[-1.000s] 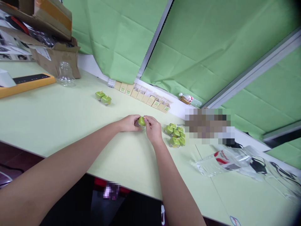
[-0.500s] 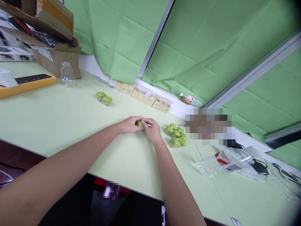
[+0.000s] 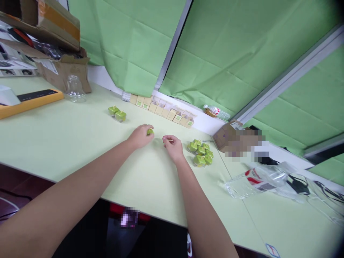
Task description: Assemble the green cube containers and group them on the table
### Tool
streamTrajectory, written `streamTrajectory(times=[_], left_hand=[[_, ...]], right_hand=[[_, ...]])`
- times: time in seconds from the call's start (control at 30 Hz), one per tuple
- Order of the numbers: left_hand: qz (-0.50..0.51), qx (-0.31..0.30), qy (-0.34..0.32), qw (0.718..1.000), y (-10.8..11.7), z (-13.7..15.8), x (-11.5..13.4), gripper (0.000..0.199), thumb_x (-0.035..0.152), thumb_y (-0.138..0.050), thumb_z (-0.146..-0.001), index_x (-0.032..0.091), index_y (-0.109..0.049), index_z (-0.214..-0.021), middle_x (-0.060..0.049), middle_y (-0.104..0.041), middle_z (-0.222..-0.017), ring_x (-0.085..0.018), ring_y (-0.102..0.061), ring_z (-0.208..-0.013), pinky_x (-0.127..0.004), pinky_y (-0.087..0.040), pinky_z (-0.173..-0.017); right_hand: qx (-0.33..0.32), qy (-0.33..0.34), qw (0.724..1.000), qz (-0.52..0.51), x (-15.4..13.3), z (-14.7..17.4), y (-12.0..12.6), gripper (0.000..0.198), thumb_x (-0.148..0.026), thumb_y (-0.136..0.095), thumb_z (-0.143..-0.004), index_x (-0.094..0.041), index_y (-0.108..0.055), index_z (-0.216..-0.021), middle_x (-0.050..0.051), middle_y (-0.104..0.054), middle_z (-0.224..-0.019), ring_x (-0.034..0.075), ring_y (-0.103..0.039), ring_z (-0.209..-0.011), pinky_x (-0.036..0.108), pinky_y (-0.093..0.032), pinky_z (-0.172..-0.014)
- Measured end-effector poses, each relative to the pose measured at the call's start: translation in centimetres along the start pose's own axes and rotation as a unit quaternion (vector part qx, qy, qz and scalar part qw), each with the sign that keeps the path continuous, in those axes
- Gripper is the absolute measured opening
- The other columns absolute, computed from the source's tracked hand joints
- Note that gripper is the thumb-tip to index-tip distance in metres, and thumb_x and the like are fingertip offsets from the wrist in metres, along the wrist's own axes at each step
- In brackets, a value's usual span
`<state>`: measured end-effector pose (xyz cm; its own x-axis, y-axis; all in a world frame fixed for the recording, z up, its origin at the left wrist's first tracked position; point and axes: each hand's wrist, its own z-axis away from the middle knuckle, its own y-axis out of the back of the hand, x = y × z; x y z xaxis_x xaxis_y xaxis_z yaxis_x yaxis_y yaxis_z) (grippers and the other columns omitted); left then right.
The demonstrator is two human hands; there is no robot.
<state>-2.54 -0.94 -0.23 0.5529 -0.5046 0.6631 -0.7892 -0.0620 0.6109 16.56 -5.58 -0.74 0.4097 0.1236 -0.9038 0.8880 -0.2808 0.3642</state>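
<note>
In the head view, my left hand (image 3: 140,136) is wrapped round a small green-lidded container (image 3: 150,132), whose lower part is hidden by the fingers. My right hand (image 3: 173,146) is apart from it, a short way to the right. Its fingers are pinched, with what looks like a thin pale-yellow strip (image 3: 170,140) between them. Right of that hand stands a cluster of several similar green-lidded containers (image 3: 200,150), clear below and with small yellowish loops on top. Two more such containers (image 3: 117,113) sit to the left, behind my left hand.
A row of small beige boxes (image 3: 162,109) lines the back edge. At left are a clear plastic dome (image 3: 75,89), an orange-and-black device (image 3: 37,100) and cardboard boxes (image 3: 64,70). A large clear bottle (image 3: 249,183), cables (image 3: 298,184) and another cardboard box (image 3: 228,134) lie at right.
My hands have moved apart. The left hand has carried the green-lidded container left and slightly away from me, while the right hand has stayed nearly in place, still pinched.
</note>
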Motion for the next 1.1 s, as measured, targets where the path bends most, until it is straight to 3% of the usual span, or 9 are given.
streamTrajectory(times=[0.13,0.3,0.53,0.7,0.87,1.1], left_hand=[[-0.143,0.079,0.027,0.986,1.9,-0.8,-1.8,0.030,0.021,-0.050,-0.080,0.017,-0.071,-0.101,-0.009,-0.068,-0.113,-0.030,-0.055,-0.108,-0.041,-0.044,-0.096],[-0.226,0.097,0.045,0.968,3.2,-1.0,-2.6,0.033,0.020,-0.046,-0.082,0.015,-0.070,-0.105,-0.012,-0.066,-0.115,-0.034,-0.051,-0.113,-0.046,-0.043,-0.095],[-0.266,0.089,0.082,0.956,3.6,-0.8,-1.8,0.029,0.022,-0.048,-0.081,0.015,-0.071,-0.097,-0.015,-0.066,-0.108,-0.036,-0.050,-0.113,-0.049,-0.041,-0.090],[-0.289,0.082,0.068,0.951,3.2,-0.3,-1.2,0.031,0.016,-0.045,-0.081,0.014,-0.071,-0.099,-0.017,-0.063,-0.110,-0.037,-0.048,-0.114,-0.052,-0.040,-0.090],[-0.260,0.076,0.055,0.961,3.3,-0.7,-2.5,0.042,0.005,-0.045,-0.074,0.014,-0.069,-0.108,-0.016,-0.060,-0.120,-0.034,-0.047,-0.116,-0.048,-0.041,-0.094],[-0.261,0.103,0.081,0.956,3.2,-1.3,-3.9,0.043,0.006,-0.045,-0.075,0.015,-0.069,-0.110,-0.015,-0.055,-0.129,-0.035,-0.042,-0.123,-0.048,-0.041,-0.096]], right_hand=[[0.000,-0.003,1.000,0.016,0.1,0.0,0.0,0.026,-0.045,-0.063,-0.078,-0.022,-0.071,-0.088,0.003,-0.070,-0.088,0.016,-0.064,-0.075,0.029,-0.055,-0.069],[0.004,-0.010,1.000,0.018,-0.1,0.1,0.1,0.025,-0.044,-0.061,-0.079,-0.022,-0.070,-0.087,0.002,-0.070,-0.086,0.016,-0.064,-0.074,0.029,-0.055,-0.069],[-0.001,-0.014,1.000,0.024,0.3,-0.1,0.0,0.027,-0.047,-0.061,-0.078,-0.022,-0.069,-0.086,0.002,-0.070,-0.085,0.016,-0.064,-0.072,0.029,-0.055,-0.068],[-0.001,-0.013,0.999,0.031,0.5,-0.2,-0.1,0.028,-0.046,-0.061,-0.077,-0.021,-0.070,-0.085,0.002,-0.070,-0.082,0.016,-0.064,-0.070,0.029,-0.054,-0.067],[0.000,0.002,0.999,0.035,0.2,0.1,0.0,0.027,-0.045,-0.060,-0.078,-0.021,-0.070,-0.085,0.001,-0.069,-0.080,0.016,-0.063,-0.069,0.028,-0.054,-0.066],[-0.001,-0.005,0.999,0.039,0.1,0.3,-0.1,0.025,-0.043,-0.060,-0.079,-0.021,-0.070,-0.084,0.000,-0.067,-0.074,0.015,-0.061,-0.063,0.028,-0.052,-0.063]])
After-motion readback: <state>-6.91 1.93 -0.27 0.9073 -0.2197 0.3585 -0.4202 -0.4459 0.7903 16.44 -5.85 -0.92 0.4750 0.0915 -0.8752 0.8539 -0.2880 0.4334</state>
